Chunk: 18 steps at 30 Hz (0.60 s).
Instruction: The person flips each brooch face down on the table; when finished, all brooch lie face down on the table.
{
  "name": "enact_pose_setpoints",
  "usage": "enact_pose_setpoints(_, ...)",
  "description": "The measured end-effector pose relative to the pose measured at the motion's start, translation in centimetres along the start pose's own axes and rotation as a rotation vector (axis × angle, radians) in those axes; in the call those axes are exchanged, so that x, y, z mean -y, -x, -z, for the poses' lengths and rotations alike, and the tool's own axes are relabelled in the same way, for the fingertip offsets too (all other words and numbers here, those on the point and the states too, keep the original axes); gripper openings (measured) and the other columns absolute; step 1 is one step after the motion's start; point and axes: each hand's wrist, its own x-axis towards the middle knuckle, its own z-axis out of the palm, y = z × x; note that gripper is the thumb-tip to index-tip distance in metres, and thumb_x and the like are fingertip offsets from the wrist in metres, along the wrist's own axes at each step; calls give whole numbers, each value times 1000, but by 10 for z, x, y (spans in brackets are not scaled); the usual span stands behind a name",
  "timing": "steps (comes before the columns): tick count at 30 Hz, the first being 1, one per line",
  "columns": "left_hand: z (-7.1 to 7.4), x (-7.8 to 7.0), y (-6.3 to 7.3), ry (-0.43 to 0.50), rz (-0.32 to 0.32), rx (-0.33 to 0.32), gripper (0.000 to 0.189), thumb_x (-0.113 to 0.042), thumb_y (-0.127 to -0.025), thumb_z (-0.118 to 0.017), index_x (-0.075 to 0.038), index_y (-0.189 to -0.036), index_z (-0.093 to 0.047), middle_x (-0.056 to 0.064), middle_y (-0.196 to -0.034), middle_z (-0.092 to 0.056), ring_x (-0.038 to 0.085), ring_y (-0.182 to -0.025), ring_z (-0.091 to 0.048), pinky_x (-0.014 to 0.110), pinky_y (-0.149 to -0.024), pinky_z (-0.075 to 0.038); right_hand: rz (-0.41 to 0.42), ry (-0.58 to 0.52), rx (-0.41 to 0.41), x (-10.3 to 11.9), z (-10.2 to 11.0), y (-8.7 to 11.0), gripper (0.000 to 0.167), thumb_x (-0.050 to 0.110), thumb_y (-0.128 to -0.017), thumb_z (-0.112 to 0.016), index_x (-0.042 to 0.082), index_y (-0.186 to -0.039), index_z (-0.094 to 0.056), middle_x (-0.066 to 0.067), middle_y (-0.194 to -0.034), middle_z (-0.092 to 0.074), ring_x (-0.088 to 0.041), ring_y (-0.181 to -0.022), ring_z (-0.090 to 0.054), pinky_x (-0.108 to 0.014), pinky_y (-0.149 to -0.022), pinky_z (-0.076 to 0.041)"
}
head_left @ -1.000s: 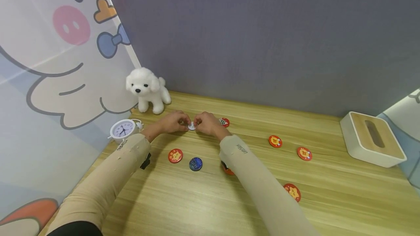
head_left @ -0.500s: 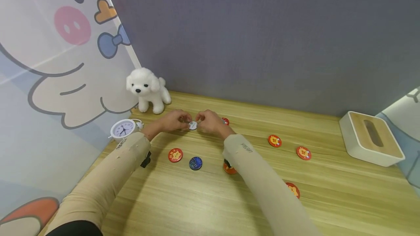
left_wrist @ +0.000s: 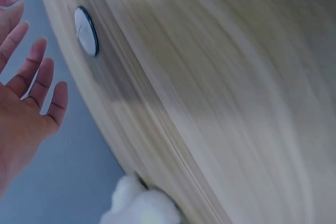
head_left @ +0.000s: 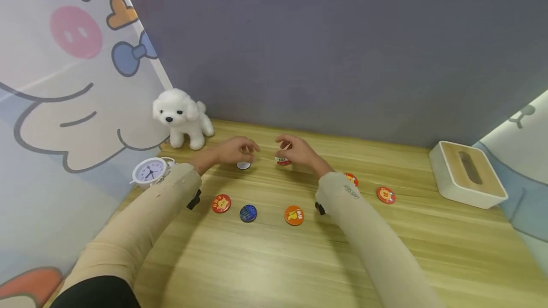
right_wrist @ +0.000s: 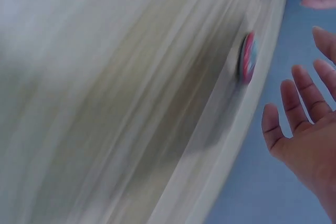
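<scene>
My left hand (head_left: 235,150) hovers over a white round badge (head_left: 243,165) that lies on the table, its fingers loosely bent and holding nothing. In the left wrist view the same white badge (left_wrist: 86,31) lies apart from the spread fingers (left_wrist: 39,80). To the right, my right hand (head_left: 298,151) is above a red, green and white round badge (head_left: 283,160), partly hiding it. That badge (right_wrist: 248,57) shows free of the relaxed fingers (right_wrist: 294,100) in the right wrist view. Nearer me lie a red star badge (head_left: 221,203), a dark blue badge (head_left: 248,213) and an orange badge (head_left: 294,215).
A white plush dog (head_left: 183,117) and a white alarm clock (head_left: 150,171) stand at the left. Two red badges lie right, one (head_left: 352,179) partly behind the right sleeve, one (head_left: 386,195) beyond it. A white tissue box (head_left: 468,172) with a wooden top stands far right.
Both hands have let go of the white badge, which now lies on the table. The right hand has moved right, over the red and green badge; the view has shifted slightly right.
</scene>
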Motion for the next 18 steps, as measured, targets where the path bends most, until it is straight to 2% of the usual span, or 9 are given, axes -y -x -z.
enact_pose_setpoints(3,-5,0,-7,-10,-35,16,41,-22,-94,-70,-6,-131,-63,21,-126,-60,36,-118,-57,53,-101,-46,-20,-26,-13,-11,4,5,48,21,-95,-67,10,-140,-55,-17,-130,-58,-30,-107,-58,-42,-86,-50)
enact_pose_setpoints(5,-8,0,-12,-11,-33,28,41,-23,-94,-70,-7,-132,-63,20,-127,-60,35,-119,-56,53,-102,-46,-28,-31,-17,-17,4,6,48,19,-94,-68,9,-140,-56,-18,-130,-57,-30,-106,-58,-43,-87,-50)
enact_pose_setpoints(8,-11,0,-20,-24,-36,38,43,-25,-94,-71,-9,-133,-63,18,-126,-59,34,-118,-55,53,-101,-46,-37,-33,-13,-25,4,7,49,17,-93,-69,8,-139,-56,-19,-129,-57,-30,-107,-58,-43,-89,-49)
enact_pose_setpoints(13,-16,-4,-36,-63,-77,37,45,-25,-92,-73,-11,-133,-62,17,-124,-60,35,-117,-56,53,-99,-48,-46,-41,-5,-34,1,7,47,14,-93,-69,7,-138,-57,-18,-130,-57,-33,-113,-60,-45,-94,-49)
enact_pose_setpoints(18,-21,-8,-52,-83,-72,53,47,-27,-92,-73,-10,-134,-61,18,-126,-60,36,-120,-57,52,-100,-48,-56,-33,-17,-42,0,7,45,14,-92,-70,6,-135,-58,-19,-128,-58,-37,-119,-59,-48,-96,-50)
